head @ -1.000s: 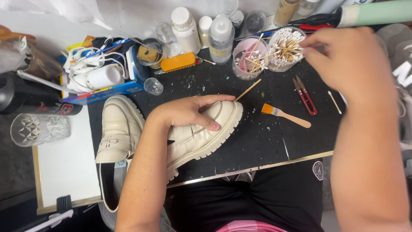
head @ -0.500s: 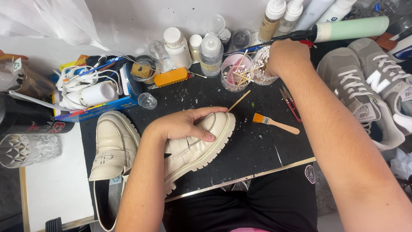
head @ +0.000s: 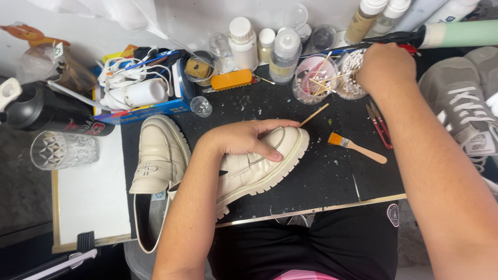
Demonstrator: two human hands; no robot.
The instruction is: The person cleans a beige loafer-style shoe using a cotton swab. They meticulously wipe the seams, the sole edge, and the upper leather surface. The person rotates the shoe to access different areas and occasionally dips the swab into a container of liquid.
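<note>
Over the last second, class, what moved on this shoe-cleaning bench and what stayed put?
The right hand stayed reaching at the clear cup of cotton swabs by the back bottles; whether it gripped any is hidden. The left hand kept pressing down the cream leather loafer. The orange-bristled wooden brush and red snips lay unmoved.

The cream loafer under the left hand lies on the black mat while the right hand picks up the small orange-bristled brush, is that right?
Not quite: the head view shows the right hand reaching into the cotton swab cup; the brush lies untouched. The left hand does hold the cream loafer on the black mat.
</note>
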